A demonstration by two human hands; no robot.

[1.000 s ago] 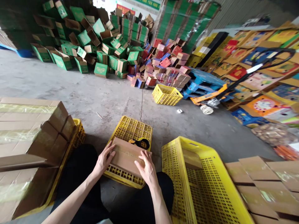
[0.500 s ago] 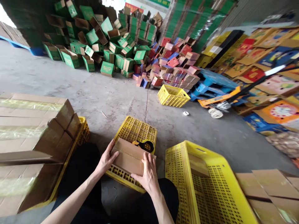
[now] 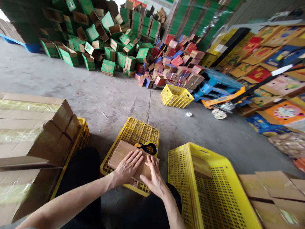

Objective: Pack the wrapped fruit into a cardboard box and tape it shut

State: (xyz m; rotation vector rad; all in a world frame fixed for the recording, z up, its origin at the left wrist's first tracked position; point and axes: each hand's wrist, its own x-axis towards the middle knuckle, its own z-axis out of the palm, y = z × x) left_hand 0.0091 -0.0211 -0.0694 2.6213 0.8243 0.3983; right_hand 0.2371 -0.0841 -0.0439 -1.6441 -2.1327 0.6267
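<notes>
A flat, closed brown cardboard box (image 3: 121, 151) lies on a yellow plastic crate (image 3: 133, 129), whose grid-like face is up, between my knees. My left hand (image 3: 128, 167) rests flat on the middle of the box's top, fingers together and stretched out. At the box's right end, my right hand (image 3: 154, 182) touches the top with its fingers straight and its thumb held apart. Just behind the box, a black and yellow tape dispenser (image 3: 148, 147) sits on the crate.
Right of me stands a big yellow crate (image 3: 224, 165) with a cardboard box (image 3: 201, 167) inside, beside more cardboard boxes (image 3: 274, 190). Taped cartons (image 3: 30, 133) fill the left. Ahead are a small yellow crate (image 3: 176, 96), a pallet jack (image 3: 226, 103) and heaps of green boxes (image 3: 108, 66).
My left hand has moved right, from the box's left end onto the middle of its top. The right hand stays at the right end, and the view has shifted slightly.
</notes>
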